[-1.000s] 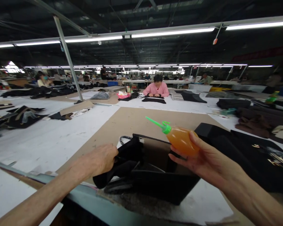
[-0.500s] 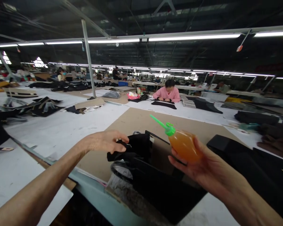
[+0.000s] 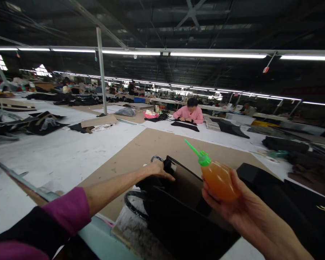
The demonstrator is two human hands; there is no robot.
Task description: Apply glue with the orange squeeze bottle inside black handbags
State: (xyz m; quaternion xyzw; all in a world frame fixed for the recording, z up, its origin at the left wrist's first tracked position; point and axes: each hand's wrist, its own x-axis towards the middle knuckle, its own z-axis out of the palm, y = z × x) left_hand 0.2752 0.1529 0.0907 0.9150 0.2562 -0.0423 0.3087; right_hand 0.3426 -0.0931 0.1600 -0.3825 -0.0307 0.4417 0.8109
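My right hand is wrapped round a squeeze bottle of orange liquid with a green cap and a long green spout, tilted up to the left. Below it lies a black bag, its mouth gaping and its brown inside showing. My left hand is on the bag's far left edge, thumb over the opening and fingers mostly hidden behind black material. One dark looped handle in clear wrap stands out at the bag's near side; another loop shows just past my left hand.
Brown board covers part of the white table. More black pieces lie at right, and black panels at left. Across the table a person in pink leans over a black piece. A metal post rises at left.
My left hand has moved right and forward from above the bag's left end onto its edge. The bottle has shifted slightly right and down in view, still in my right hand.
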